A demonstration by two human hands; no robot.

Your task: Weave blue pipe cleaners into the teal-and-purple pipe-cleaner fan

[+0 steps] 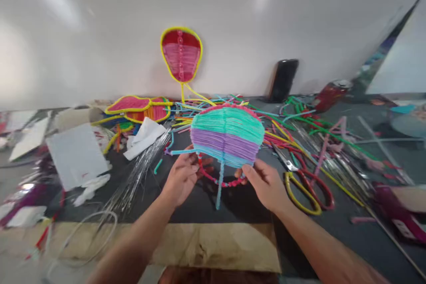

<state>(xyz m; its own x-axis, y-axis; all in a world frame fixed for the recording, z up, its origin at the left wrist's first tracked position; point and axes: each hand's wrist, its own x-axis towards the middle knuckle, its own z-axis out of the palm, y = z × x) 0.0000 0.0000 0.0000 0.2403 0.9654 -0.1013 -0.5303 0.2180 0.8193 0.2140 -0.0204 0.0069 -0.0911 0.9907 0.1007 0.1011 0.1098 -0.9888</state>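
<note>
Both my hands hold up a pipe-cleaner panel (229,135) just above the dark tabletop. Green, purple and light-blue bands run across it, and a pink rim curves along the top. A twisted blue stem hangs from its middle, and a red-and-blue twisted loop bows out below the bands. My left hand (182,175) pinches the lower left edge, close to a light-blue pipe cleaner (181,152) jutting out sideways. At the lower right edge, my right hand (264,182) grips with the thumb in front. Its other fingers are partly hidden behind the panel.
Scissors (304,186) with yellow and red handles lie right of my right hand. A pink-and-yellow shape (181,55) leans against the white wall, near a phone (283,80) and a drink can (333,94). Loose pipe cleaners, silver wires (143,159) and white paper (77,155) surround the hands.
</note>
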